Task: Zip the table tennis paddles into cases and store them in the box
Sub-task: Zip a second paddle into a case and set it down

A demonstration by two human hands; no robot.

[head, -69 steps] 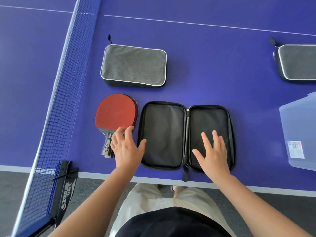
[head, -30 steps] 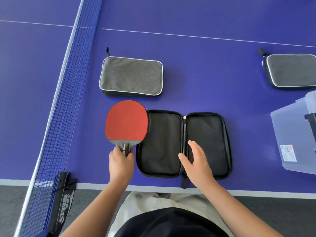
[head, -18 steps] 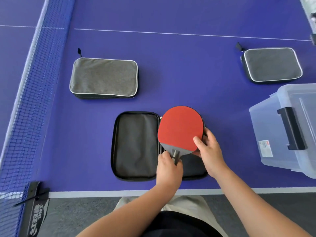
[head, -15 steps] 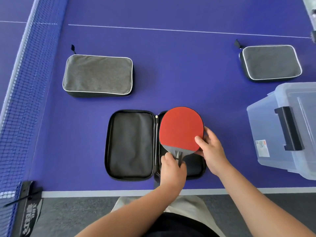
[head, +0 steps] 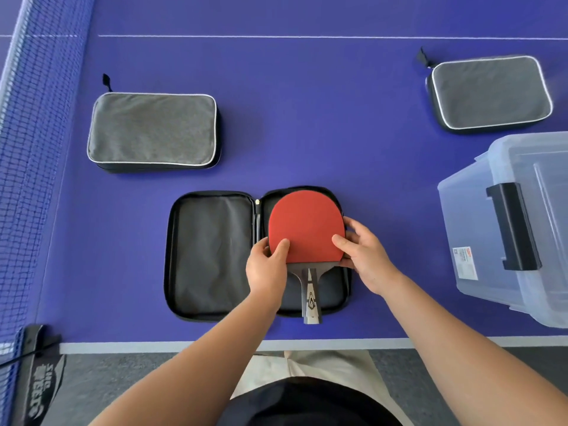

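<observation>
The open case (head: 212, 253) lies flat on the blue table (head: 307, 133), and the paddle (head: 305, 226) rests red side up in its right half, the handle reaching over the near edge of the case. The left hand (head: 267, 269) pinches the left edge of the blade, and the right hand (head: 364, 256) pinches the right edge. Two closed grey cases (head: 152, 129) (head: 490, 92) lie behind the open case, the clear box (head: 479, 216) to its right.
</observation>
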